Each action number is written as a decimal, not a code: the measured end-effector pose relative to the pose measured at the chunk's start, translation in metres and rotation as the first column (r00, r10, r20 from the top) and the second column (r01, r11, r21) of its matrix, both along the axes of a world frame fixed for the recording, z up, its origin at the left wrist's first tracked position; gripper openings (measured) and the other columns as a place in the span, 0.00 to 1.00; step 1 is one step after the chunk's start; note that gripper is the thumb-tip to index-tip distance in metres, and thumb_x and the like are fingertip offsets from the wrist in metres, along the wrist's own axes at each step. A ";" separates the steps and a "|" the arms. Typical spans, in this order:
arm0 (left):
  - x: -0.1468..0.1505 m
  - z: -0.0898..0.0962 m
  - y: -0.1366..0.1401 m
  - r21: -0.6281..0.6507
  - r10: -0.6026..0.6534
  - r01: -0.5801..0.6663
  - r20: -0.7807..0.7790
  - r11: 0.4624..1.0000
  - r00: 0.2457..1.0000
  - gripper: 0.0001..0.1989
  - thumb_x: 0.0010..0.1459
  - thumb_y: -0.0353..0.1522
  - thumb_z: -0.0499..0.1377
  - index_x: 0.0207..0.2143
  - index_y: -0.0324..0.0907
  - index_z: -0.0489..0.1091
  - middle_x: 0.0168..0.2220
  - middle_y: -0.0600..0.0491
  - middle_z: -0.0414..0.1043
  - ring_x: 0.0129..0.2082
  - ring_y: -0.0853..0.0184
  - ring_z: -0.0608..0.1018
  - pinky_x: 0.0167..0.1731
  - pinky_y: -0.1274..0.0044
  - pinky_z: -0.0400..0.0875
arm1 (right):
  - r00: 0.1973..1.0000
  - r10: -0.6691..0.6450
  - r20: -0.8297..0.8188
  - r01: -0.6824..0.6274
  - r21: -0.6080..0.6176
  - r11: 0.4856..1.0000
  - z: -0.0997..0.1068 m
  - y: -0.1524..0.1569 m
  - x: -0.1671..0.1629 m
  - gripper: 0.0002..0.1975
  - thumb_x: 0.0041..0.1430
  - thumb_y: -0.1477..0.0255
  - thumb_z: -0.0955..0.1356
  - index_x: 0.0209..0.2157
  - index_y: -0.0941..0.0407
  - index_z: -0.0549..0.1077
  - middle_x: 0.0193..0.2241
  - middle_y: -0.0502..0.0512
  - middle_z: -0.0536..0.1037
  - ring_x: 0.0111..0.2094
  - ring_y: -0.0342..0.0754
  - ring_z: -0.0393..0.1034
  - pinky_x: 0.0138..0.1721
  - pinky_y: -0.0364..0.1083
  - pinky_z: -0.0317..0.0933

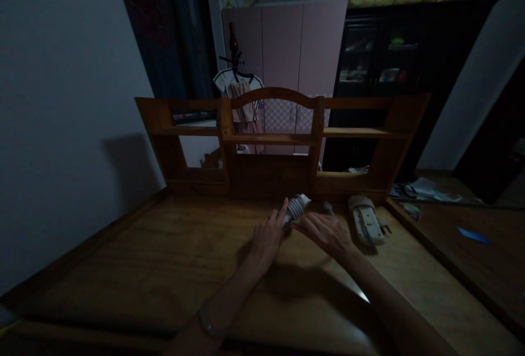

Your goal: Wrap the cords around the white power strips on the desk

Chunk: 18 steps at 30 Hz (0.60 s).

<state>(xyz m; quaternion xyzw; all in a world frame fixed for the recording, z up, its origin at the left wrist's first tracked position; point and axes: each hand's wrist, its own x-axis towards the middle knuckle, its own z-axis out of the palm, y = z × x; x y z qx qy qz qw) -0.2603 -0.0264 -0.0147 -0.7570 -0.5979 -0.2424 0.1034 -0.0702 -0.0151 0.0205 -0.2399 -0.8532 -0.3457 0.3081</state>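
Both hands meet over the middle of a wooden desk [172, 246], on a white thing with grey bands [294, 209]. The bands look like cord wound round it, but its exact kind is hard to make out in the dim light. My left hand [267, 234] is closed around its near left side, index finger stretched along it. My right hand [324, 231] is closed at its lower right, fingers pinched near the bands. Right of my right hand lies a white power strip [365, 223] with its cord wrapped round one end. A small pale plug-like piece [328, 207] lies between them.
A wooden shelf unit [270, 139] stands along the desk's back edge. A plug [385, 228] sticks out beside the power strip. Beyond are a pink wardrobe [283, 55], a dark cabinet [381, 71] and hanging clothes [241, 93]. A white wall [74, 126] borders the left.
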 end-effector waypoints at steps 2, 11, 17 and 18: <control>0.002 -0.001 -0.001 -0.021 -0.099 0.098 -0.046 0.995 0.994 0.41 0.57 0.28 0.55 0.65 0.52 0.32 0.43 0.52 0.68 0.38 0.65 0.74 0.34 0.77 0.64 | 0.998 -0.021 -0.052 0.021 0.001 1.000 0.002 0.004 0.009 0.12 0.63 0.66 0.64 0.27 0.56 0.66 0.22 0.49 0.68 0.25 0.42 0.63 0.28 0.44 0.50; 0.017 0.003 -0.009 -0.003 -0.334 0.339 -0.175 0.941 0.926 0.18 0.59 0.27 0.51 0.53 0.44 0.61 0.45 0.47 0.71 0.40 0.60 0.72 0.40 0.69 0.63 | 0.987 -0.076 -0.139 0.072 -0.036 0.997 0.019 0.006 0.029 0.18 0.62 0.62 0.64 0.21 0.56 0.64 0.18 0.47 0.65 0.21 0.40 0.60 0.27 0.42 0.49; 0.013 0.014 -0.011 0.007 -0.450 0.467 -0.257 0.884 0.855 0.19 0.60 0.28 0.51 0.54 0.46 0.59 0.44 0.49 0.71 0.41 0.62 0.71 0.42 0.69 0.62 | 0.947 -0.150 -0.285 0.079 -0.244 0.967 0.025 0.014 0.043 0.21 0.55 0.55 0.67 0.21 0.56 0.66 0.17 0.47 0.68 0.19 0.39 0.61 0.24 0.41 0.47; 0.014 0.015 -0.012 -0.004 -0.493 0.511 -0.272 0.859 0.826 0.18 0.61 0.28 0.50 0.53 0.47 0.60 0.42 0.50 0.71 0.41 0.63 0.71 0.42 0.70 0.62 | 0.931 -0.182 -0.317 0.087 -0.293 0.952 0.027 0.016 0.045 0.22 0.54 0.53 0.67 0.20 0.56 0.66 0.16 0.47 0.67 0.18 0.39 0.60 0.23 0.41 0.47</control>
